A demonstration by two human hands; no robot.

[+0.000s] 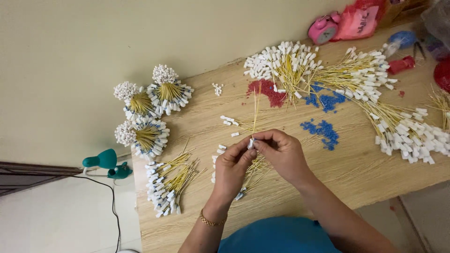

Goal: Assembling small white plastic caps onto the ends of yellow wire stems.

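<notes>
Hands, left (233, 165) and right (281, 151), pinch a white connector (251, 143) on a yellow wire (255, 110) above the wooden table (347, 173).

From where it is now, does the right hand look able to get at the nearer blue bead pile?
Probably yes. The right hand is pinching a small white connector with the left hand; the blue bead pile lies beside it, with only bare table between.
</notes>
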